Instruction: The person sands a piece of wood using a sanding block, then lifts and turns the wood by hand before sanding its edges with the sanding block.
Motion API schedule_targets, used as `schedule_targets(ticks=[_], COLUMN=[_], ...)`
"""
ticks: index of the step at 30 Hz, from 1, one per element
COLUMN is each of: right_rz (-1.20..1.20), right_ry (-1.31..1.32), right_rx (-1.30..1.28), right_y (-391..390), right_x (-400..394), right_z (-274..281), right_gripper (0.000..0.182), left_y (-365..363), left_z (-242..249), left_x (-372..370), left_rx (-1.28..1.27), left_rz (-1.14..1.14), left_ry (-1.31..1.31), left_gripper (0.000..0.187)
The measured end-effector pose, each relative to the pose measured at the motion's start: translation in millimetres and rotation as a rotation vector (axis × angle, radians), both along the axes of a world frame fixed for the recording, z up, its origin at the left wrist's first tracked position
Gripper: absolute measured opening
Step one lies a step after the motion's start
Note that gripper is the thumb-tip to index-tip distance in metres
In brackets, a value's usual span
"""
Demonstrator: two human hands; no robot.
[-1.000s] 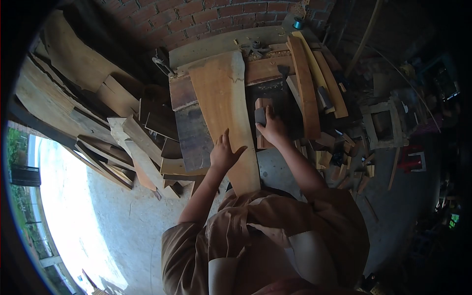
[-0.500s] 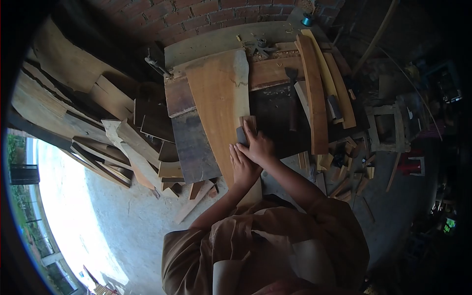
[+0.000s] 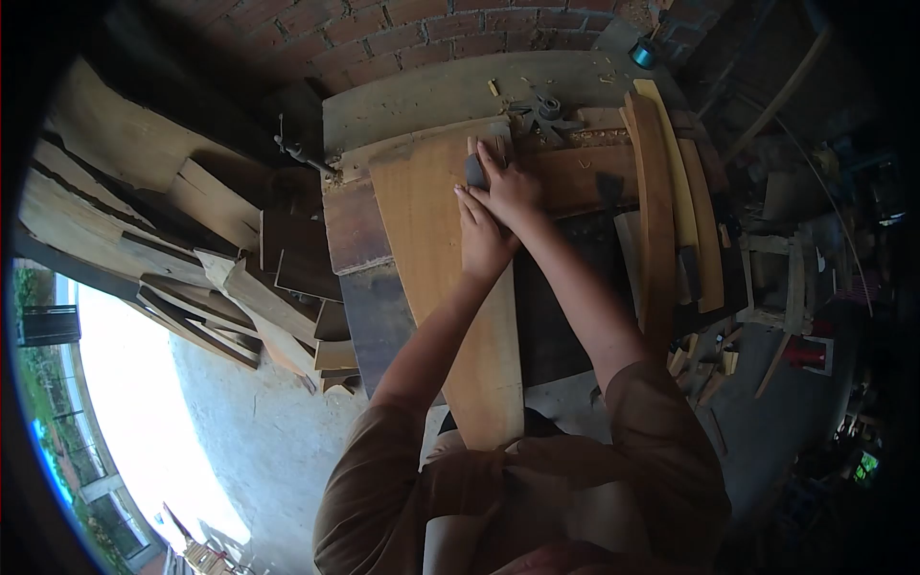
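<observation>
A long tapered wooden board (image 3: 422,211) lies on the workbench, its narrow end toward my body. Near its far right edge, my right hand (image 3: 510,196) is closed over a small block with dark sandpaper (image 3: 474,172) round it, pressed on the board. Just below and left of it is my left hand (image 3: 485,240), its fingers stretched out and touching the block's near end and my right hand. My left palm rests over the board.
Curved wooden strips (image 3: 652,211) lie on the bench's right side, near a dark flat-bladed tool (image 3: 609,187). A metal clamp (image 3: 305,153) stands at the back left. Wood planks (image 3: 220,201) are stacked on the left; a blue spool (image 3: 643,54) sits at the back right.
Both hands and the block have moved away from my body, up along the board toward its far end. My arms are stretched further out, and the view has shifted slightly.
</observation>
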State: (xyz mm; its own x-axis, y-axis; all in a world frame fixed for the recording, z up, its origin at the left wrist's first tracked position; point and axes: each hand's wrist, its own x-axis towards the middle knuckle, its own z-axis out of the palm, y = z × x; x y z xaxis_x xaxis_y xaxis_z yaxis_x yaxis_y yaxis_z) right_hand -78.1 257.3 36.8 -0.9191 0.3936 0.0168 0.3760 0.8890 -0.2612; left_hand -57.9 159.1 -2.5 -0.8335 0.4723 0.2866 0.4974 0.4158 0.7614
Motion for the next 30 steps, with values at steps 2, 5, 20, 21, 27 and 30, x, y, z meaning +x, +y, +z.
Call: schedule_targets(ticks=[2,5,20,21,27,30], right_rz=[-0.003,-0.001,0.139,0.142,0.124,0.109], right_ry=[-0.09,-0.119,0.091,0.127,0.09,0.05], right_rx=[-0.031,-0.052,-0.166,-0.165,-0.212,-0.196], right_y=[20,38,-143,-155,-159,-159], right_x=[-35,-70,218,236,238,231], right_z=[3,7,-11,-13,-10,-10], right_gripper=[0.083,0.079,0.08,0.079,0.082,0.083], left_y=[20,35,-146,-160,-165,-162], left_z=[-2,7,-13,-18,-8,-10], left_x=[-34,-68,229,253,251,246], left_rx=[0.014,0.051,-0.16,-0.201,-0.172,-0.152], left_rz=[0.017,0.007,0.082,0.086,0.09,0.106], left_ry=[0.009,-0.083,-0.18,-0.16,-0.258,-0.2], left_gripper=[0.11,0.111,0.111,0.111,0.115,0.115])
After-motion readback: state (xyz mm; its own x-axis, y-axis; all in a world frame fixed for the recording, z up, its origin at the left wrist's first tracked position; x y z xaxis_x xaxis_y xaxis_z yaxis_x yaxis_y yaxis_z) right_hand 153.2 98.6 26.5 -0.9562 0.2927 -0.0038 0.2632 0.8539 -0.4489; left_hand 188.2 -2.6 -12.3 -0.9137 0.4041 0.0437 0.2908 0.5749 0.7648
